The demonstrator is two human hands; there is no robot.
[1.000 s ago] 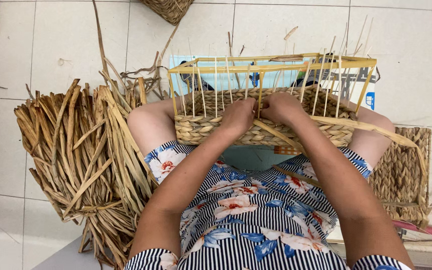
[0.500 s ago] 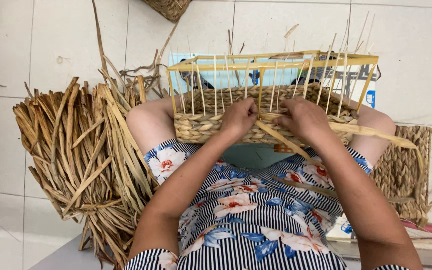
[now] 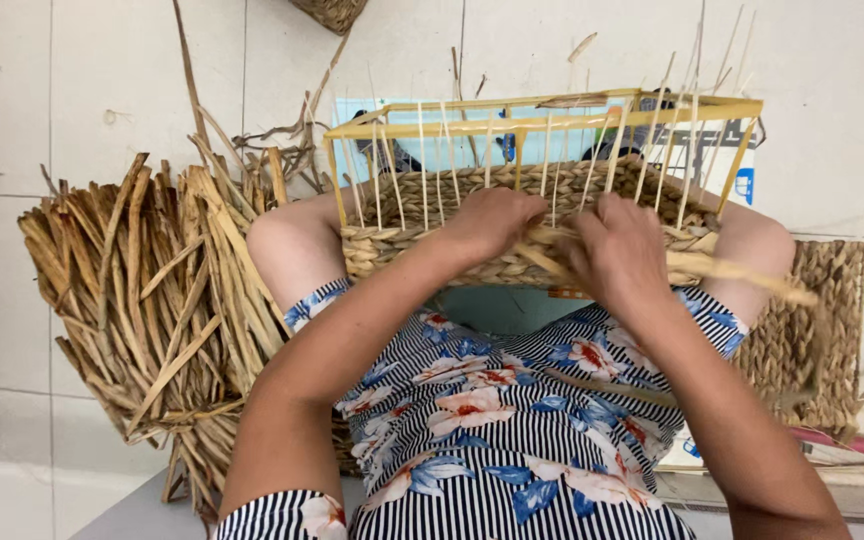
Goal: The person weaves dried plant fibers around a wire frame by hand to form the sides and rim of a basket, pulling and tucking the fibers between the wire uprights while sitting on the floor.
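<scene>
The half-woven basket (image 3: 522, 235) is resting across the person's knees, tilted slightly toward the body, with its yellow rectangular frame (image 3: 552, 115) standing uppermost and thin upright stakes (image 3: 422, 160) running down from the frame into the woven lower wall.

The left hand (image 3: 492, 222) is lying on the near wall of the basket, fingers curled over the top row of weave and pressing on it; whether it is pinching a strand cannot be told. The right hand (image 3: 620, 250) is sitting just beside it, fingers bent around a flat dried strand (image 3: 742, 278) that is trailing out to the right past the knee.

A large bundle of dried leaves (image 3: 142, 310) is lying on the tiled floor (image 3: 102, 90) by the left knee. A finished woven panel (image 3: 817, 330) is lying by the right knee.

Handling assessment:
- The basket is judged light, since it is sitting on the knees without support from below.
- The woven wall is looking firm and rough, giving a secure hold; the frame corners are the stiffest points to take hold of.
- The upright stakes are looking thin and likely to snap or bend if gripped, so they are best avoided.
- The loose strand is appearing pliable yet brittle when kinked; hold it close to the weave
</scene>
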